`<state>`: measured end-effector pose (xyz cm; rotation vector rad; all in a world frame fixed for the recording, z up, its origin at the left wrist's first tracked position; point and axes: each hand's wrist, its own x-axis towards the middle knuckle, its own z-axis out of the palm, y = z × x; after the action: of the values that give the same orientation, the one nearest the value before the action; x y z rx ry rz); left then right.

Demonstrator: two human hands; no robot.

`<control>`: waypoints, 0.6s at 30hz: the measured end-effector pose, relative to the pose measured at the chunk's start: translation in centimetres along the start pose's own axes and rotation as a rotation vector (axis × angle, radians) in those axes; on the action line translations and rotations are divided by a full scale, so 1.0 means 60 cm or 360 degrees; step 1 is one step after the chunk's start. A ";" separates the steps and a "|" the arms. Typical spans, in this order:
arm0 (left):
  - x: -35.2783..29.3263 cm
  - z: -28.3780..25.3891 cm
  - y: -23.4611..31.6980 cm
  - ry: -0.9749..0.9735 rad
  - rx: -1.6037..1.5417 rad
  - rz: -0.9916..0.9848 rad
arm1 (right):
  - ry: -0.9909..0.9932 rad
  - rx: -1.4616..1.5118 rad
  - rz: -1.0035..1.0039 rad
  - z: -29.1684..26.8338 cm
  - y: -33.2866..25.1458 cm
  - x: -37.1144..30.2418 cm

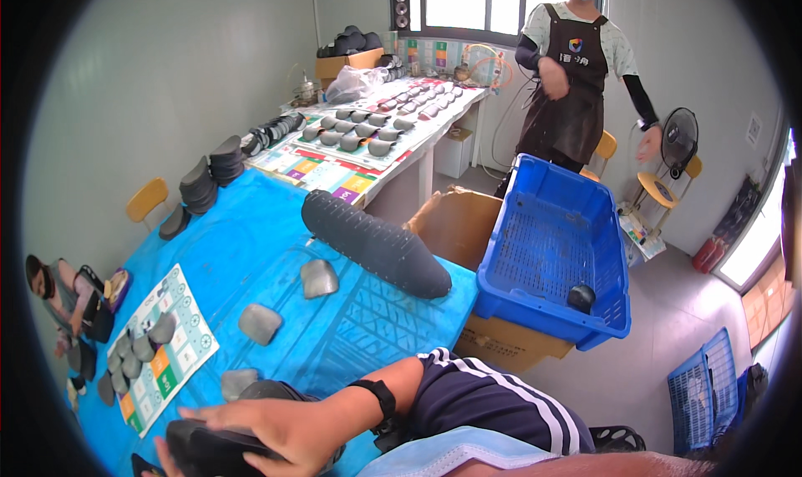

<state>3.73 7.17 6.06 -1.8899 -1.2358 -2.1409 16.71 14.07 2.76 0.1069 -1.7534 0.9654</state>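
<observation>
A black curved piece (209,448) lies at the lower edge, partly hidden by my hands. Across its top lies my right hand (280,427), fingers reaching left and thumb curled beneath, gripping it. Only a few fingers of my left hand (163,456) show, against the piece's left end; the rest is out of the picture. Behind my right hand is another dark curved piece (280,390). Three grey curved plates lie beyond: a near one (240,383), a middle one (261,323) and a far one (318,278). A long black dotted pad (376,243) rests farther back.
Blue sheeting (225,218) covers the table. Grey pieces (134,352) sit on a printed sheet at left; dark stacks (199,185) stand behind. A blue crate (555,268) stands on cardboard at right. One person (576,84) stands beyond it, another (71,301) is at far left.
</observation>
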 end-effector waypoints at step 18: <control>-0.035 -0.099 -0.056 -0.0260 0.0895 0.0172 | -0.0155 0.0514 0.0032 0.060 0.005 -0.001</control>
<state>-2.31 5.12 2.84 -1.8375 -1.5176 -1.4022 13.86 11.94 2.23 0.3488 -1.6756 1.2707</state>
